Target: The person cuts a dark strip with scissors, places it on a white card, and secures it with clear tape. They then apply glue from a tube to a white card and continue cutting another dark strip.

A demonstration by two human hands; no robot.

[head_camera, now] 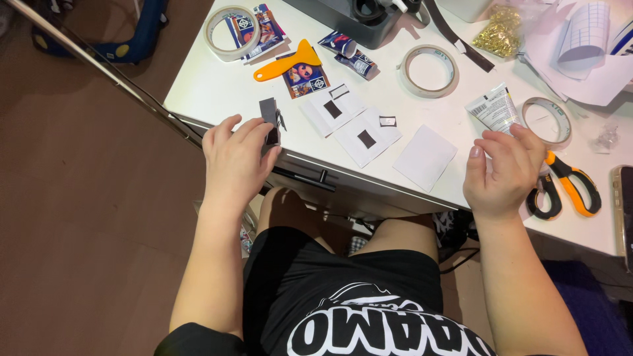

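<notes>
Two grips differ: left hand (pixel 234 158) pinches a small dark piece (pixel 270 118), right hand (pixel 504 171) seemingly curled loosely, holding nothing.

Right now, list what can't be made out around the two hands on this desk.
- Left hand: it pinches a small dark piece; the fingers hide its lower part in the head view.
- Right hand: the back of the hand covers whatever the fingertips touch near the glue tube.
- Scissors: one handle loop is partly behind the right hand.
- Phone: cut off by the right edge.
</notes>
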